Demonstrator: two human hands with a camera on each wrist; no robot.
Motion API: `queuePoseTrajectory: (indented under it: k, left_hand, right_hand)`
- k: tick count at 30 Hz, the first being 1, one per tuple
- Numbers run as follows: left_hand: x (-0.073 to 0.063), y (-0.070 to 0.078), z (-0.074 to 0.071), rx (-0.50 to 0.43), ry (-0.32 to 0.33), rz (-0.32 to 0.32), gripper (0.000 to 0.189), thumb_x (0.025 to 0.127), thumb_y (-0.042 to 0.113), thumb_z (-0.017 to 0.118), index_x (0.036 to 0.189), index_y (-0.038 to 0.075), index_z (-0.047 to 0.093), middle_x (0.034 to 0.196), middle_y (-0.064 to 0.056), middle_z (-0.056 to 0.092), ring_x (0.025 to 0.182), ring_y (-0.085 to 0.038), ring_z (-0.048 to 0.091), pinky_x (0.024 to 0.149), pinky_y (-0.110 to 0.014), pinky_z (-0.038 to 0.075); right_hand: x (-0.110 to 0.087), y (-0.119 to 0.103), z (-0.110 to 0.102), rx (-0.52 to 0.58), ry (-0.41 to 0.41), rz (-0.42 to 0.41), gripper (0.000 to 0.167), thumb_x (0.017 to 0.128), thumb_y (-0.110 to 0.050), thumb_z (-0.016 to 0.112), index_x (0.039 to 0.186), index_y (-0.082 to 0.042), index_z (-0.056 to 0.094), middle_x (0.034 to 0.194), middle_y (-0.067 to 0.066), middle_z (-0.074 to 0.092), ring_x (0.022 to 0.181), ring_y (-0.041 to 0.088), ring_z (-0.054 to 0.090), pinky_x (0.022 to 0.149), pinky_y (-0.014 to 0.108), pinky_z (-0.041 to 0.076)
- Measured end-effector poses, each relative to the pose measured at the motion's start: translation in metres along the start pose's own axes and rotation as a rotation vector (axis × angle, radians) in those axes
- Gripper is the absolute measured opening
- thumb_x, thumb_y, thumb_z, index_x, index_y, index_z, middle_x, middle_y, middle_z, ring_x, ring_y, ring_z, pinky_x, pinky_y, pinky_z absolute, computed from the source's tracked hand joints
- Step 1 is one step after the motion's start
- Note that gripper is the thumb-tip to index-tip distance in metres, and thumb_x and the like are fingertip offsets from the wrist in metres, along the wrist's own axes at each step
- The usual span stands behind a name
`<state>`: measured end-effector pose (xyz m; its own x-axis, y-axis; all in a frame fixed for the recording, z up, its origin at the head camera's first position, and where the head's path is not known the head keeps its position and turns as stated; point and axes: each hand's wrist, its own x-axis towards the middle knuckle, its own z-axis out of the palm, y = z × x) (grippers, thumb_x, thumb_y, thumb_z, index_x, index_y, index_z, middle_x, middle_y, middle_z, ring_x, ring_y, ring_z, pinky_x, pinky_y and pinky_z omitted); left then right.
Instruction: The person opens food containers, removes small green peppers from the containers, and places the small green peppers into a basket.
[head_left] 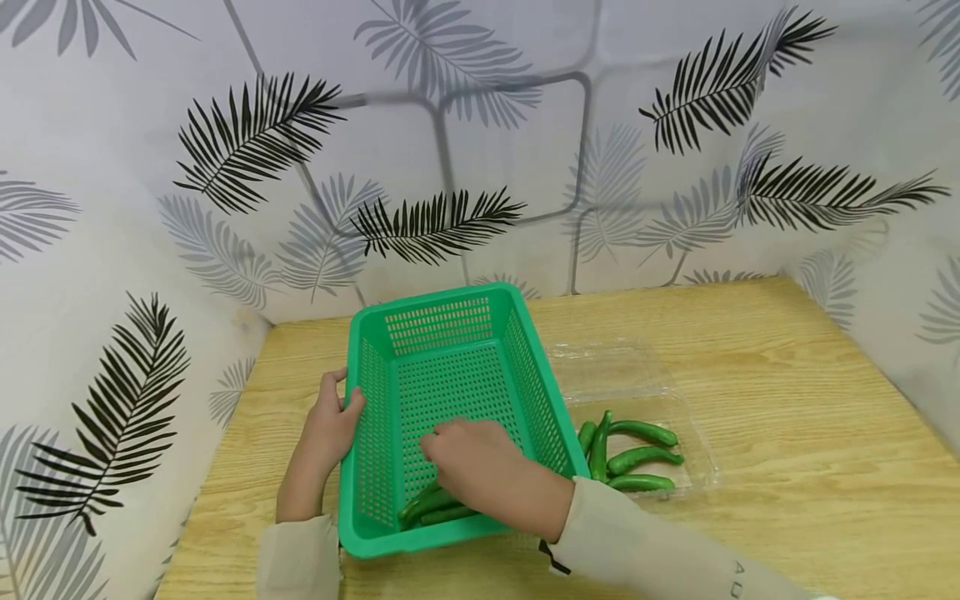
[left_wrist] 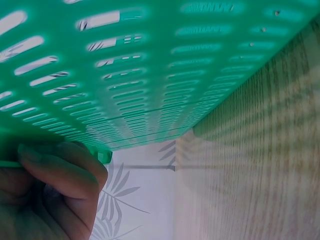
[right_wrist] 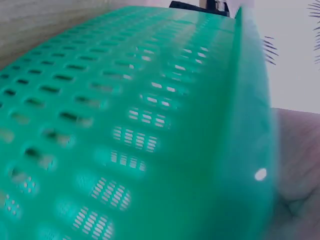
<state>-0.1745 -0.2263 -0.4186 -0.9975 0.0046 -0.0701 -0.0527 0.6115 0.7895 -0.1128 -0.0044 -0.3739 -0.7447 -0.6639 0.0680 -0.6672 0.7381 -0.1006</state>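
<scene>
A green plastic basket [head_left: 459,392] with slotted walls stands on the table. My left hand [head_left: 333,421] grips its left rim, the thumb over the edge; in the left wrist view that hand [left_wrist: 60,185] shows curled fingers against the basket wall [left_wrist: 150,90]. Reaching over the right wall, my right hand [head_left: 480,471] is inside the basket near its front end, fingers bent downward. Several green chili peppers [head_left: 431,507] lie below and beside it, partly covered. The fingertips are hidden, so I cannot tell whether they hold a pepper. The right wrist view is mostly basket wall [right_wrist: 165,125].
Right of the basket, an open clear plastic clamshell box [head_left: 693,450] holds several more green chili peppers [head_left: 645,457], its lid [head_left: 607,367] folded back. The wood-grain table [head_left: 795,400] meets a leaf-patterned wall covering [head_left: 480,150] at the back and sides.
</scene>
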Motion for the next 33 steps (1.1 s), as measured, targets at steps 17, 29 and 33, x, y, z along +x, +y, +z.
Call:
queuePoseTrajectory:
  k: [17, 29, 33]
  left_hand:
    - [0.001, -0.001, 0.001, 0.007, -0.003, -0.012, 0.054, 0.099, 0.032, 0.034, 0.146, 0.01, 0.017, 0.105, -0.019, 0.061, 0.072, -0.021, 0.058, 0.064, -0.033, 0.046]
    - [0.001, 0.0, 0.001, -0.018, -0.006, -0.01, 0.054, 0.099, 0.031, 0.034, 0.146, 0.009, 0.017, 0.106, -0.02, 0.061, 0.072, -0.021, 0.059, 0.063, -0.033, 0.047]
    - [0.0, -0.001, 0.0, -0.007, -0.003, -0.021, 0.055, 0.099, 0.032, 0.034, 0.146, 0.01, 0.018, 0.107, -0.019, 0.061, 0.074, -0.022, 0.059, 0.065, -0.033, 0.047]
  right_hand:
    - [-0.045, 0.043, -0.02, 0.075, 0.192, 0.026, 0.013, 0.084, -0.011, 0.065, 0.094, -0.017, 0.067, 0.091, -0.005, 0.064, 0.08, 0.012, 0.059, 0.049, 0.019, 0.041]
    - [-0.066, 0.065, -0.019, 0.127, 0.251, 0.128, 0.013, 0.081, -0.01, 0.068, 0.093, -0.015, 0.065, 0.09, -0.003, 0.062, 0.072, 0.011, 0.056, 0.04, 0.018, 0.032]
    - [-0.072, 0.071, -0.017, 0.139, 0.257, 0.164, 0.013, 0.082, -0.01, 0.067, 0.093, -0.017, 0.066, 0.089, -0.005, 0.061, 0.075, 0.01, 0.056, 0.041, 0.018, 0.032]
